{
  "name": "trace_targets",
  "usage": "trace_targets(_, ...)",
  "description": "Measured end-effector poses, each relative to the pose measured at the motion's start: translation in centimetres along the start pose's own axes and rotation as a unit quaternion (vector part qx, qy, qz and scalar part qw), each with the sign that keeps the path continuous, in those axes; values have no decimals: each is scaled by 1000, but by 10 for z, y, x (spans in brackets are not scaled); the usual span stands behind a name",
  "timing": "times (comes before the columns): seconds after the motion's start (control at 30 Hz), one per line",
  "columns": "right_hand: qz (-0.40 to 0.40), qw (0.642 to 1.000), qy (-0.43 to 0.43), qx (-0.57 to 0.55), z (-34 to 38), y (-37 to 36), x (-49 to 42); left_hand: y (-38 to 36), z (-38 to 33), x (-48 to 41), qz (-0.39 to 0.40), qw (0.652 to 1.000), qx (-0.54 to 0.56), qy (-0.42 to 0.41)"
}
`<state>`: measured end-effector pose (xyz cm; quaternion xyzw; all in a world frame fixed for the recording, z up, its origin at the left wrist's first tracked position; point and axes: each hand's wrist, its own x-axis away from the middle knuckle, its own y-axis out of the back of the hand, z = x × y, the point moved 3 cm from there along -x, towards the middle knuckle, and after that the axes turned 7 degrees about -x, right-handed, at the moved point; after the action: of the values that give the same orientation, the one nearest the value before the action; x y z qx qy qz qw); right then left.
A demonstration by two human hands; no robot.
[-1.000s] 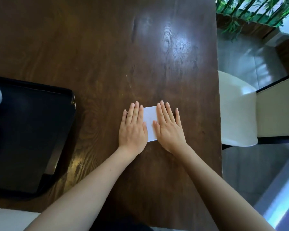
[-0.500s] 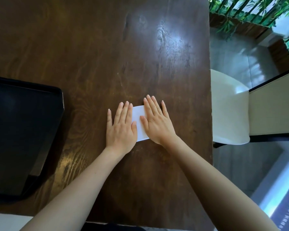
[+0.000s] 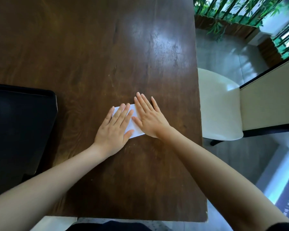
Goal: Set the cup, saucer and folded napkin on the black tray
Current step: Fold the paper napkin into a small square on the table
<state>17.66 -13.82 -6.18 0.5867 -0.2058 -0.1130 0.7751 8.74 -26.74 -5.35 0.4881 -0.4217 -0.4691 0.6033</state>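
Left hand and right hand lie flat, fingers extended, pressing the white folded napkin onto the table near its right edge. Black tray sits at the left edge, well apart.

White napkin is lying flat on the tabletop, folded into a rectangle, mostly hidden w/ only a middle strip & near corner showing. Black tray is sitting at left, well apart from napkin, its interior looking bare where visible.
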Motion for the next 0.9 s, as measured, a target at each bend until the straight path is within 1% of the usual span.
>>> trace_targets(0.03,0,1000,10,22,-4,3,4,1,1,5,2,1000,-6,-17)
trace_targets(0.1,-8,997,41,63,-13,12,15,0,4,11,32,999,6,-30)
trace_targets(0.13,-10,994,71,77,-15,16,22,-1,5,13,48,998,20,-32)
trace_targets(0.23,10,975,188,117,-11,23,44,-5,7,9,61,996,52,-32)
trace_targets(0.27,16,972,204,113,-11,23,50,-6,8,8,64,996,58,-35)
trace_targets(0.37,48,982,177,52,-11,27,55,-7,11,7,71,995,59,-43)
trace_targets(0.53,-12,976,198,87,7,39,43,0,11,6,98,991,62,-61)
trace_targets(0.6,-13,978,187,94,9,42,42,4,10,4,94,992,66,-54)
trace_targets(0.7,-11,978,181,102,9,48,39,10,0,0,91,994,14,-51)
trace_targets(0.83,-16,986,163,39,16,61,34,20,-13,-4,74,997,-21,-15)
trace_targets(0.9,-19,990,139,-9,15,69,31,28,-15,-3,33,999,12,-5)
